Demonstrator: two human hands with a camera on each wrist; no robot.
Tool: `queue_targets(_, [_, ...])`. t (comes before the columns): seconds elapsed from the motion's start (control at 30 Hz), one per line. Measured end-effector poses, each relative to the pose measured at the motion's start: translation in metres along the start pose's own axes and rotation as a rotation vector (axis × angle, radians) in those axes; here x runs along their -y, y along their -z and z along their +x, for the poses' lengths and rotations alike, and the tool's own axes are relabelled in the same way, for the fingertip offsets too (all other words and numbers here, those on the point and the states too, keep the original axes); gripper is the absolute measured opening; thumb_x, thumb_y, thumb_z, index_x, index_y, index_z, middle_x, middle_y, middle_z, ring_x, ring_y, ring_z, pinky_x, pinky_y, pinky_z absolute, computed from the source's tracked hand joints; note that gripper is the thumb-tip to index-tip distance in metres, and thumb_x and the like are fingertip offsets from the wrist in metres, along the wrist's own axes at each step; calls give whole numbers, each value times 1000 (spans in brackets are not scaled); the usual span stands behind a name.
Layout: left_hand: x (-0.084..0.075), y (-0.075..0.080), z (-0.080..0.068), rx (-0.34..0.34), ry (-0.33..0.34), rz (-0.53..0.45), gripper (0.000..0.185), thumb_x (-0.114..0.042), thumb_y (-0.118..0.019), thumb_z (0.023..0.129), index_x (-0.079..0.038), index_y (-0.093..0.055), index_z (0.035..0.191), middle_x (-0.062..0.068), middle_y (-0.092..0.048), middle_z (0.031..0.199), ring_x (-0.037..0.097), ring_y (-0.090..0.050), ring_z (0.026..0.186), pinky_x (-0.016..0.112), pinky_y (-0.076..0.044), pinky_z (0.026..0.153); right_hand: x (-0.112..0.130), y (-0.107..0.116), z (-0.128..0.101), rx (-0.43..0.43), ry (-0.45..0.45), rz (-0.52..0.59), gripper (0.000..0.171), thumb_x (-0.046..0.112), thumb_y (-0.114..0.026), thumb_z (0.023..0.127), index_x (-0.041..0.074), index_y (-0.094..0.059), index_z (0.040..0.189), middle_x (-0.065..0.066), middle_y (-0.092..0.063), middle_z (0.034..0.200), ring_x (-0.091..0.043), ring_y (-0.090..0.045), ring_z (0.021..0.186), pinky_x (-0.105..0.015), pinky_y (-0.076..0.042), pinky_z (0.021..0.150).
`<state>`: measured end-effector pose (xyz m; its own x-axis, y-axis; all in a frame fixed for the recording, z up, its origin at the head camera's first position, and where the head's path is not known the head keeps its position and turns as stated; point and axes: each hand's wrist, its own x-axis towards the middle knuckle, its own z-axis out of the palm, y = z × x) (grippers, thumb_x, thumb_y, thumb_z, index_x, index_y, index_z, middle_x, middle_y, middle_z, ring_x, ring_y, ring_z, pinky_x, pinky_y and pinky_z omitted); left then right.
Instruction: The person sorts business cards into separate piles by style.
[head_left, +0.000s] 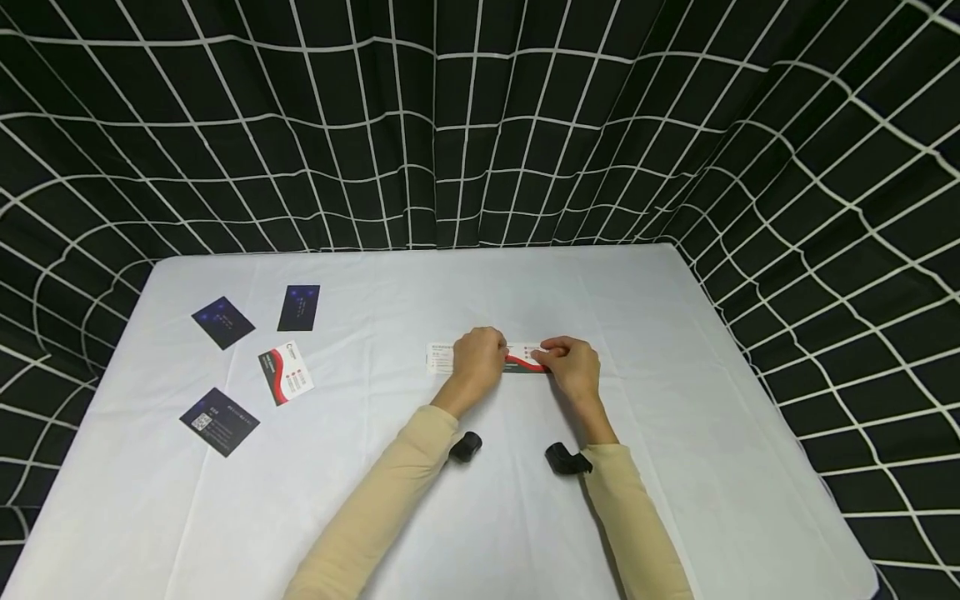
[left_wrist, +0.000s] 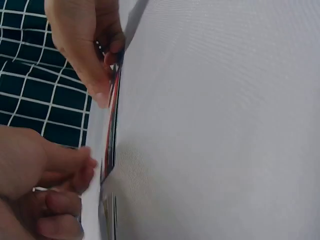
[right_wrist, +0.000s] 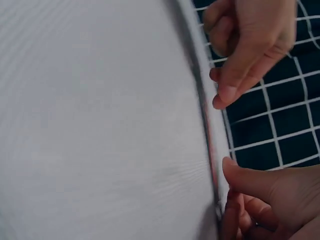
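Note:
My left hand (head_left: pixel 480 360) is over the left end of a red, white and dark business card stack (head_left: pixel 523 360). Its fingers are curled, with thumb and index fingertips close together in the left wrist view; whether they catch a card edge is unclear. My right hand (head_left: pixel 576 368) pinches the right end of that stack, its thumb (left_wrist: pixel 100 92) beside the edge. Several layers show along the stack's side in the left wrist view. A white printed business card stack (head_left: pixel 439 357) lies just left of my left hand, partly covered by it.
On the left of the white table (head_left: pixel 390 500) lie two dark blue cards (head_left: pixel 223 322), a red and white card (head_left: pixel 287 372) and a dark card with a QR code (head_left: pixel 220 422). A black gridded curtain (head_left: pixel 450 150) borders the table. Black wrist devices (head_left: pixel 568 459) sit at both sleeves.

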<state>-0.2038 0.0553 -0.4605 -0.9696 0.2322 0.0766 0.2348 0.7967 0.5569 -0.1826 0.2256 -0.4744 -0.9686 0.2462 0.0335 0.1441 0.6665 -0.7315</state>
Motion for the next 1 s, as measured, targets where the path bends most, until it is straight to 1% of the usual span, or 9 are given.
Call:
queue_targets(0.13, [13,15,-3,-59,-24,-85,11,-12,-67,92,-6,-76,95,6,-74,91,21,-69,77,35,-52,64,9,-3,-3,8,5,38,23,22,-82,80,5,-76,93,-4,-66,72,-12,-50,60,-26,-37,56])
queue_targets(0.23, [31,33,-4,-109,-15,-110,11,-10,-67,92,-4,-76,95,8,-74,91,20,-68,74,35,-52,64,22,-8,-8,2,46,27,21,23,-81,81,5,-76,92,-4,-65,72,-12,-49,58,-26,-36,55])
queue_targets(0.4, [80,71,-7,-194,61,-88,12,-8,-65,92,-4,-75,97,10,-73,92,25,-68,81,41,-52,72,60,-29,-18,32,147,39,17,23,-78,85,7,-75,91,-6,-67,75,-13,-55,54,-26,-39,49])
queue_targets(0.5, [111,98,-16,-237,102,-71,13,-5,-65,91,-4,-75,98,12,-73,92,29,-67,86,46,-50,75,92,-47,-26,72,222,53,16,22,-78,85,8,-75,92,-4,-67,75,-10,-56,50,-24,-39,47])
queue_targets(0.6, [136,123,-27,-270,113,-42,14,-2,-67,87,-2,-73,100,14,-71,91,33,-66,86,49,-48,74,125,-68,-34,112,295,56,14,21,-79,84,10,-75,91,-2,-67,75,-7,-56,49,-23,-40,49])
queue_targets(0.7, [157,144,-39,-259,107,-4,21,0,-70,85,0,-71,105,18,-70,95,37,-64,92,51,-47,79,154,-94,-44,165,350,43,12,20,-78,85,11,-75,92,0,-67,75,-5,-54,51,-22,-40,51])
queue_targets(0.77, [170,153,-47,-224,112,10,25,1,-71,84,2,-69,110,21,-68,101,40,-61,98,53,-46,84,170,-113,-50,206,372,21,12,20,-77,85,11,-75,93,1,-68,75,-5,-53,51,-21,-39,49])
queue_targets(0.9, [194,165,-62,-135,137,30,33,-1,-74,83,4,-67,115,26,-64,113,44,-57,108,56,-42,93,196,-150,-62,286,378,-60,17,25,-77,86,13,-75,97,3,-70,76,-8,-56,55,-22,-41,51])
queue_targets(1.0, [208,169,-72,-80,137,59,40,-4,-79,79,4,-66,117,28,-61,117,46,-54,112,59,-40,94,209,-173,-70,367,358,-159,23,30,-75,87,13,-73,103,3,-73,84,-11,-65,68,-25,-46,57])
